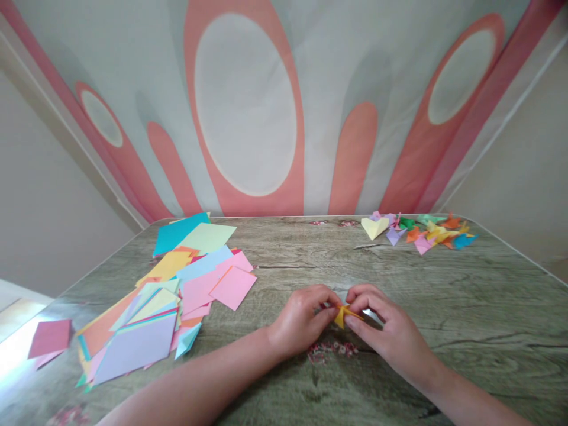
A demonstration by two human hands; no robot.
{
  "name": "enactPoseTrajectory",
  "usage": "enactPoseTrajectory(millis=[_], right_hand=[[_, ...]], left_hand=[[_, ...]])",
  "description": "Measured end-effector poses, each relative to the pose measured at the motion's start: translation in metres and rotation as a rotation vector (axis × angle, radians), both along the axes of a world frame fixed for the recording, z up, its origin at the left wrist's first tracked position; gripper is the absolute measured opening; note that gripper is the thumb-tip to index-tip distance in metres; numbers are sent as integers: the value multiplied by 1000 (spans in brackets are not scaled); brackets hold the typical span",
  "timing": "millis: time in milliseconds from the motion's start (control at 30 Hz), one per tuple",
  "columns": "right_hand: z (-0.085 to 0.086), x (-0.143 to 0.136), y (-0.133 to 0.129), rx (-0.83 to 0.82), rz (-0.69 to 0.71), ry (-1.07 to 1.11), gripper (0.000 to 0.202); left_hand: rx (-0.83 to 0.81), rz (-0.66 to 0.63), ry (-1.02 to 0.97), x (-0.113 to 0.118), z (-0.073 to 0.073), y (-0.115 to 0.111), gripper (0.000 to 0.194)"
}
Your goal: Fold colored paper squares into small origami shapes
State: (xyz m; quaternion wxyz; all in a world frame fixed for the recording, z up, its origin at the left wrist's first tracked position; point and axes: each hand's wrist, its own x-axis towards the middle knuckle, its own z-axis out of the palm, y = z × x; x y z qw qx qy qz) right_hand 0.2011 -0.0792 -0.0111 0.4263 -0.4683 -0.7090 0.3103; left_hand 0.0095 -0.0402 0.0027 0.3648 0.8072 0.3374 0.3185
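Note:
A small folded yellow-orange paper (341, 317) is pinched between both hands, just above the wood-patterned table (284, 378). My left hand (306, 316) grips its left side between thumb and fingers. On its right side, my right hand (385, 319) holds it with the thumb below and the fingers curled above. The fingertips of the two hands are close together, and they hide part of the folded paper.
Loose coloured sheets (137, 349) are spread in an overlapping pile on the left. A dark pink square (49, 338) lies at the far left. Several small folded paper pieces (439, 235) are grouped at the back right, beside a pale yellow paper heart (375, 228).

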Motion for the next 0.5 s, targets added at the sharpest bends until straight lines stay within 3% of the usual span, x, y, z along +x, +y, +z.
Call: enactPoseTrajectory(millis=[133,300,500], right_hand=[[1,1,1,-16,57,-11,16],[1,1,2,-48,14,12,19],[2,-1,0,-35,-18,5,18]], left_hand=[[-76,35,16,0,0,0,8],[-134,87,7,1,2,0,6],[-90,115,-22,2,6,-1,8]])
